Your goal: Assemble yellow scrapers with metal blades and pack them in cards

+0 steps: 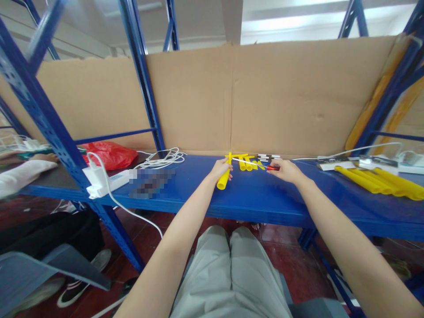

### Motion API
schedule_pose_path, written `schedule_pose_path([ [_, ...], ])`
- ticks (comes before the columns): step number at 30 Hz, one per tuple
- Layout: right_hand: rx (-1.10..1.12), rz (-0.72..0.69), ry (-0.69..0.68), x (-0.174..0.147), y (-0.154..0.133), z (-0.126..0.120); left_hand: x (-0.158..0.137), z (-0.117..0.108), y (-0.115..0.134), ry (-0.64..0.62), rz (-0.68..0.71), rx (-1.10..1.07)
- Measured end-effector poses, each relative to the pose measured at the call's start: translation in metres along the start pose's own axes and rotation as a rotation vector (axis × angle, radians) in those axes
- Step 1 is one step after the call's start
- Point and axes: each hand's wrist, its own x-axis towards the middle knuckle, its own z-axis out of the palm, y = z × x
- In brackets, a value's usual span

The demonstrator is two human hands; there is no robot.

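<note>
My left hand [221,168] is closed around a yellow tube [223,180] with a cross-shaped top, its open round end tilted down toward me. A screwdriver [272,168] with a red and dark handle is gripped in my right hand [285,171]. Its thin metal shaft runs left, and the tip is at or close to the upper part of the tube; contact is too small to make out. Behind and between my hands lie several short yellow tube pieces [245,164] on the blue shelf top [195,181].
Black-and-white rods [268,157] lie by the cardboard wall [281,97]. Several long yellow tubes [380,182] sit at right. To the left are a white cable coil [168,157], a red plastic bag [111,154], a power strip [109,182] and a co-worker's sleeve [26,174] beyond the blue post.
</note>
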Motion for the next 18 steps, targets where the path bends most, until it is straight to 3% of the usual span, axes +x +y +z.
schedule_pose_path([
  [8, -0.014, 0.026, -0.148, -0.0002, -0.0001, 0.0043, -0.0021, -0.0002, 0.0023, 0.010, -0.012, 0.008],
  [14, -0.114, 0.117, -0.029, 0.0001, -0.0068, -0.0007, -0.0037, -0.0004, 0.0018, -0.002, 0.004, 0.058],
  [18, -0.151, 0.100, 0.026, -0.0009, -0.0044, -0.0045, -0.0045, 0.0003, 0.0011, -0.018, 0.024, 0.120],
])
